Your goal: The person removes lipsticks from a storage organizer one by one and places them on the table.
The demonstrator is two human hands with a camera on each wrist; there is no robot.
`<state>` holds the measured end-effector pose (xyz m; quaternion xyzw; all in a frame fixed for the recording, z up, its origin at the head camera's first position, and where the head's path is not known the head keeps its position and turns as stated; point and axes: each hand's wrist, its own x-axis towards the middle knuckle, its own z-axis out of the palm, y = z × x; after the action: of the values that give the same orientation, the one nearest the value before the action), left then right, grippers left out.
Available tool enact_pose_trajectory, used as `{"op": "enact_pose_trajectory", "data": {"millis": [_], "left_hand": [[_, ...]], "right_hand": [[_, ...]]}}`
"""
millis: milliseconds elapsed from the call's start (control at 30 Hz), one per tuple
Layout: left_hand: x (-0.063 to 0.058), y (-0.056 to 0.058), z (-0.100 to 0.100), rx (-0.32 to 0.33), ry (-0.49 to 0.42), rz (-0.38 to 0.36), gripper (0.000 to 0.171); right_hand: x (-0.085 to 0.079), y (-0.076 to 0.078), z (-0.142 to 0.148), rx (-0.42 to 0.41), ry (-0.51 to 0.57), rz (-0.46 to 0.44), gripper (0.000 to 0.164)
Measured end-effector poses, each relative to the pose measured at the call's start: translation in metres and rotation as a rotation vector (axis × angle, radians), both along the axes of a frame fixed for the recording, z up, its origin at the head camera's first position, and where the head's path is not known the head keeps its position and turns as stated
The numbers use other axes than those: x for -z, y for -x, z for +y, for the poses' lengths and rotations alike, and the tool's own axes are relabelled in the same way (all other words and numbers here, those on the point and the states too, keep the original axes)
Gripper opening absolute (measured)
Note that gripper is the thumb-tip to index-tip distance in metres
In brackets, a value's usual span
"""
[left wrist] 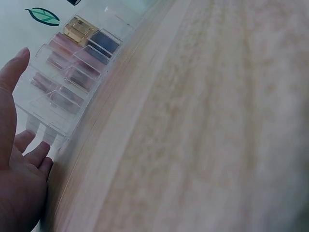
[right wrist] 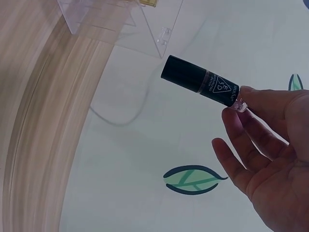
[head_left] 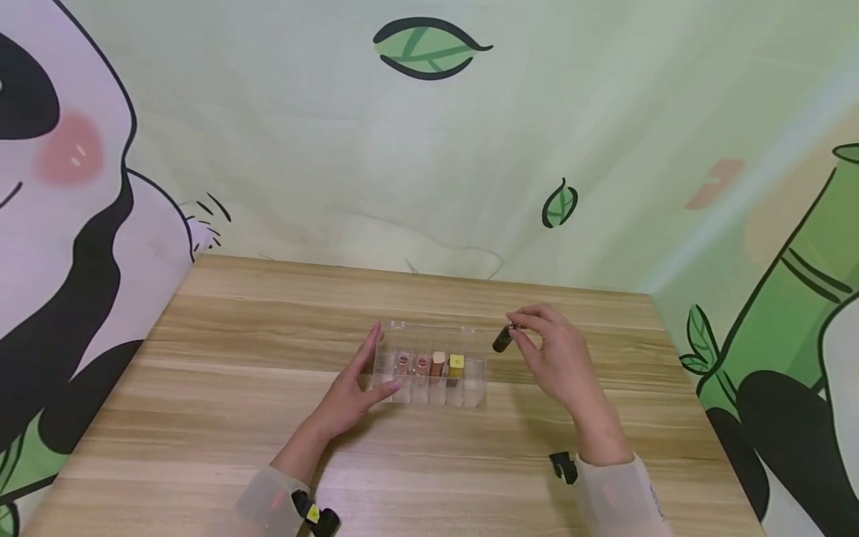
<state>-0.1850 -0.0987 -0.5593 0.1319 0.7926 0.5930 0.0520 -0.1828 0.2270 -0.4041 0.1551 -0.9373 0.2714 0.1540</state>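
A black lipstick tube (right wrist: 186, 75) with white lettering is pinched by one end between the right thumb and fingertips, and its other end points down to the left. My right hand (head_left: 557, 362) holds it just off the right end of a clear plastic lipstick organizer (head_left: 475, 391). Several lipsticks stand in the organizer's slots, among them one with a yellow top (head_left: 456, 361) and one with a beige top (head_left: 438, 358). At the organizer's left end is my left hand (head_left: 345, 399), its thumb toward the front and its fingers extended along the side.
The organizer stands on a wood-grain table (head_left: 221, 388), its clear lid (head_left: 429, 337) raised at the back. Behind the table hangs a pale green backdrop (head_left: 302, 149) with cartoon leaves and a panda. A black wrist strap (head_left: 315, 514) shows at the left sleeve.
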Motion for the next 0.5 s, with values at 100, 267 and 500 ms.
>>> {"op": "enact_pose_trajectory", "data": {"millis": [100,267,500], "left_hand": [[0.0003,-0.0003,-0.0003,-0.002,-0.008,-0.005,0.103],[0.0008,-0.0002,-0.0004,-0.011,-0.007,-0.010,0.103],[0.0011,0.0000,-0.0010,-0.014,0.008,-0.019,0.101]], "right_hand": [[0.0017,0.0011,0.0016,0.001,0.004,0.003,0.023],[0.0055,0.0027,0.0047,0.000,0.019,0.016,0.023],[0.0101,0.0031,0.0079,0.007,0.040,0.029,0.023]]}}
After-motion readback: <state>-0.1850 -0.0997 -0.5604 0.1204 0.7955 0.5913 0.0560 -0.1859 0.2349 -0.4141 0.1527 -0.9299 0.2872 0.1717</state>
